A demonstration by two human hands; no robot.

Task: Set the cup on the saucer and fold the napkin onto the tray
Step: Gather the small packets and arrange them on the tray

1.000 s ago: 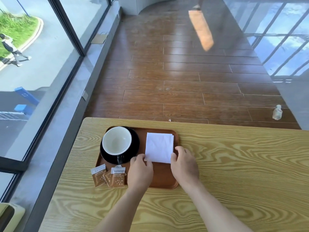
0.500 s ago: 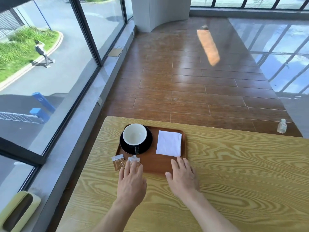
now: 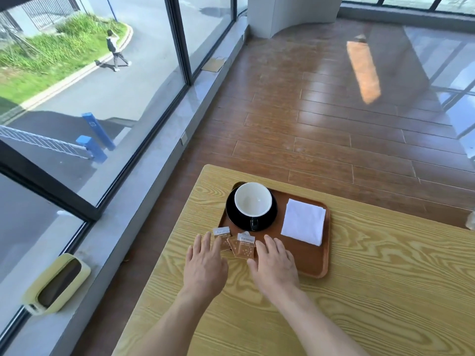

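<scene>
I see the brown wooden tray (image 3: 312,260) on the yellow wood-grain table (image 3: 372,291). At the tray's far left, the white cup (image 3: 253,199) sits on the black saucer (image 3: 270,219); right, the folded white napkin (image 3: 303,224). My left hand (image 3: 205,265) and right hand (image 3: 273,263) lie flat, palms down, flanking brown sachets (image 3: 243,246) at its near-left corner.

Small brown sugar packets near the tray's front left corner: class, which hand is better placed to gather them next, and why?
Probably the left hand. Its fingertips already reach the small brown sugar packets, which lie mostly off the brown wooden tray. The right hand rests over the tray's front edge, touching only the nearest packet.
</scene>
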